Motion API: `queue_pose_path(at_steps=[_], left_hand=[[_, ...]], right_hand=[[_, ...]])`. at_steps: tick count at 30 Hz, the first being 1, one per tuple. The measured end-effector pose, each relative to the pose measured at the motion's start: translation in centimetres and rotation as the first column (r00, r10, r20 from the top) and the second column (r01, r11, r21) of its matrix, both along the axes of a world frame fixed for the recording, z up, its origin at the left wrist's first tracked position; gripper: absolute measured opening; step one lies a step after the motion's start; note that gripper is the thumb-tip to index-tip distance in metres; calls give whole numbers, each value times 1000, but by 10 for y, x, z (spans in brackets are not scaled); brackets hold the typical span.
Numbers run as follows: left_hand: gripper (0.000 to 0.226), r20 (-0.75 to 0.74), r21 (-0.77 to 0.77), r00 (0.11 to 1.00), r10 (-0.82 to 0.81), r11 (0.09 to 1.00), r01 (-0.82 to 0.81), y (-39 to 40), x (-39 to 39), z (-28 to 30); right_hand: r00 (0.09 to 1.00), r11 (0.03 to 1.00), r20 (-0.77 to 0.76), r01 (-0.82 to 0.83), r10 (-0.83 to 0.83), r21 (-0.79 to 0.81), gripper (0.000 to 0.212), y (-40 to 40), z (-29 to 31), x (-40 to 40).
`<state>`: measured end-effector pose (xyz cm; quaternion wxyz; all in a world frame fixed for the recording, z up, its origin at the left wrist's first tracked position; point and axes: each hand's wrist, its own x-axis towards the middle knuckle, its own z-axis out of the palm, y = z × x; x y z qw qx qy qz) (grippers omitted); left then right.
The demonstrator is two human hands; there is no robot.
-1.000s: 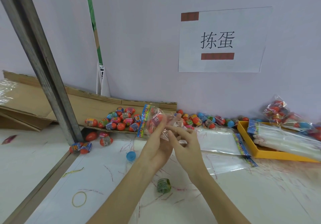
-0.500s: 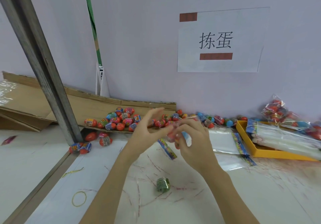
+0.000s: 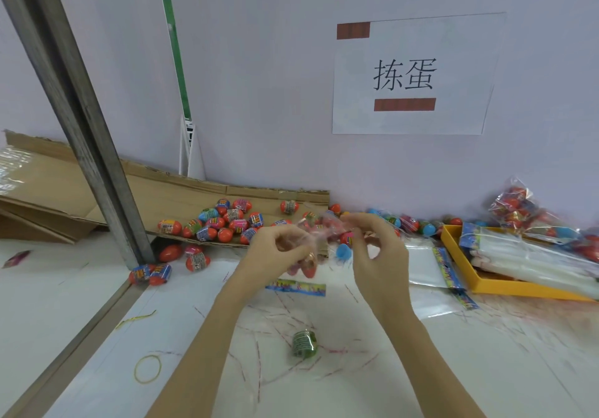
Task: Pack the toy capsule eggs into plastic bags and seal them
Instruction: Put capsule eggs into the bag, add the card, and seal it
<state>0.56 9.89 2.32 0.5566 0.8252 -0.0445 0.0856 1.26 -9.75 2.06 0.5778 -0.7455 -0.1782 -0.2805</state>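
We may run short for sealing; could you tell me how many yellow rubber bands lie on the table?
2: one round loop at front left, one flattened strand just beyond it by the metal rail. Others may be hidden.

2 hands: the left hand (image 3: 278, 249) and the right hand (image 3: 377, 249) together grip 1 clear bag of eggs (image 3: 319, 234), its egg count blurred. Left of that bag, roughly 15 loose capsule eggs (image 3: 227, 221) lie on 1 cardboard sheet (image 3: 155, 190), with 5 more eggs (image 3: 181, 260) just below its edge. Right of the bag sits 1 yellow tray (image 3: 486, 283). Below the bag lie 1 green capsule (image 3: 304, 343) and 1 yellow rubber band (image 3: 147, 368).
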Motion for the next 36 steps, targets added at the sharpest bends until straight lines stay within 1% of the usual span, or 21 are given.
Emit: queue_pose_path(at_steps=[1, 2, 3, 4, 5, 8, 12, 16, 18, 21, 22, 24, 26, 27, 28, 29, 30, 31, 33, 34, 36], left_hand=[[11, 45, 12, 993, 107, 994, -108, 3, 3, -3], [10, 122, 80, 964, 238, 965, -248, 8, 7, -8], [11, 208, 193, 916, 344, 903, -383, 12, 10, -13], [15, 273, 297, 877, 395, 833, -467, 15, 12, -18], [19, 295, 365, 862, 412, 785, -501, 18, 13, -23], [29, 226, 439, 877, 425, 759, -481, 19, 13, -30], [36, 240, 518, 867, 436, 698, -494, 20, 13, -32], [49, 203, 477, 860, 467, 720, -504, 20, 12, -30], [50, 171, 468, 854, 491, 723, -509, 20, 11, -29], [49, 163, 474, 859, 485, 725, -500, 20, 12, -29], [47, 176, 435, 861, 477, 747, -503, 20, 12, -28], [38, 208, 279, 859, 468, 813, -510, 17, 12, -21], [33, 171, 29, 874, 456, 884, -467, 13, 9, -11], [33, 103, -156, 905, 412, 905, -395, 10, 8, -5], [31, 22, -362, 946, 324, 885, -295, 5, 7, 0], [30, -40, -510, 976, 213, 836, -204, 1, 6, 3], [31, -62, -595, 993, 97, 795, -115, -3, 5, 5], [32, -58, -625, 998, -4, 780, -33, -7, 3, 6], [32, -32, -579, 991, -131, 811, 88, -14, 1, 6], [31, -27, -533, 988, -155, 838, 117, -17, 0, 4], [30, -38, -476, 987, -158, 871, 121, -20, -2, 2]], right_hand=[[999, 998, -33, 21, -20, 57, 35, -2, 2, 1], [997, 993, -76, 37, -29, 111, 35, -5, 3, 3], [992, 986, -125, 48, -28, 163, 35, -7, 3, 6], [983, 975, -183, 54, -14, 214, 36, -8, 2, 8], [969, 963, -248, 55, 13, 264, 38, -8, 1, 9], [920, 936, -381, 53, 90, 348, 41, -5, -2, 10], [901, 954, -423, 39, 95, 297, 41, -1, -6, 9], [874, 968, -476, 27, 99, 250, 42, 2, -12, 10], [866, 972, -488, 9, 110, 235, 42, 4, -14, 9], [862, 979, -492, -22, 122, 203, 41, 7, -17, 6], [861, 981, -494, -27, 121, 192, 41, 9, -18, 6], [862, 985, -493, -31, 113, 172, 39, 10, -20, 5], [868, 986, -483, -43, 117, 162, 36, 10, -20, 4], [874, 985, -468, -62, 131, 161, 35, 9, -19, 4], [885, 983, -440, -91, 152, 157, 34, 9, -18, 4], [900, 981, -398, -127, 175, 146, 35, 9, -17, 4], [915, 977, -347, -169, 205, 130, 38, 9, -16, 4], [925, 971, -297, -215, 238, 108, 42, 10, -16, 4], [933, 960, -227, -278, 279, 39, 51, 12, -17, 3], [941, 961, -207, -275, 268, -5, 54, 13, -18, 3], [963, 972, -179, -219, 201, -87, 52, 12, -20, 4]])
